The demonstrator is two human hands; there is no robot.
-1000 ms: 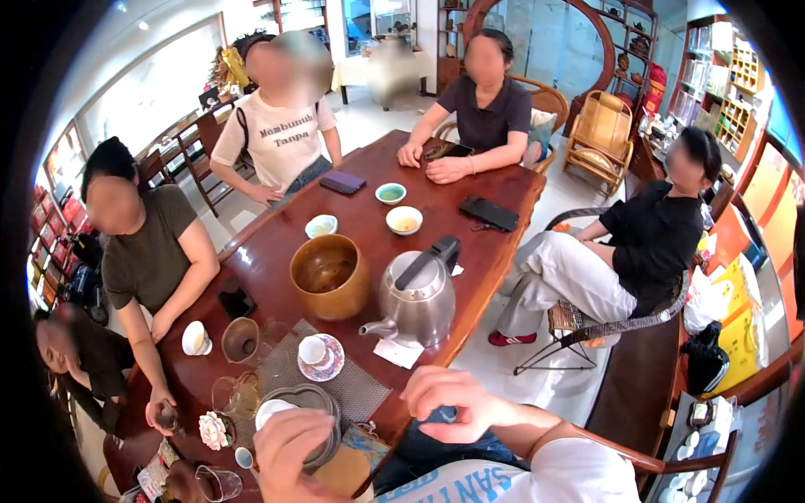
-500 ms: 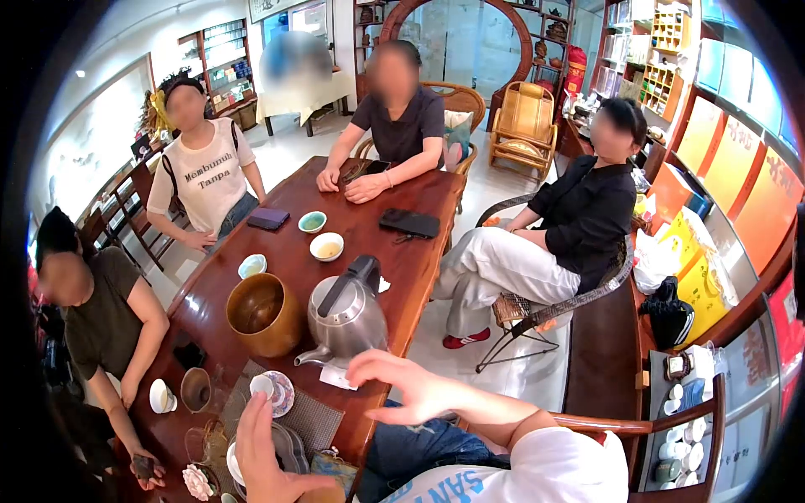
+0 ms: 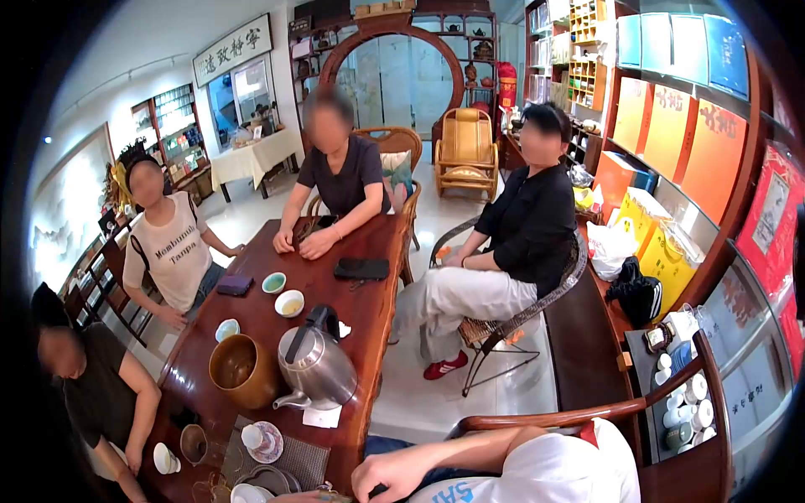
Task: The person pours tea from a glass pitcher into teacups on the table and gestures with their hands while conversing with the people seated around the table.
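Silver metal shines on the kettle (image 3: 319,377), which stands on the worktop (image 3: 360,302) at 11 o'clock from your right hand (image 3: 390,474). That hand bends down near the worktop's edge with its fingers curled. I cannot tell if its grip holds anything. Your left hand is out of view, so its grip is hidden too. A small cup (image 3: 251,436) sits on a saucer (image 3: 275,443) between 9 and 10 o'clock from your right hand. The brown bowl (image 3: 254,392) is at the kettle's 9 o'clock. Best to be slow and low, clear of the kettle and cup.
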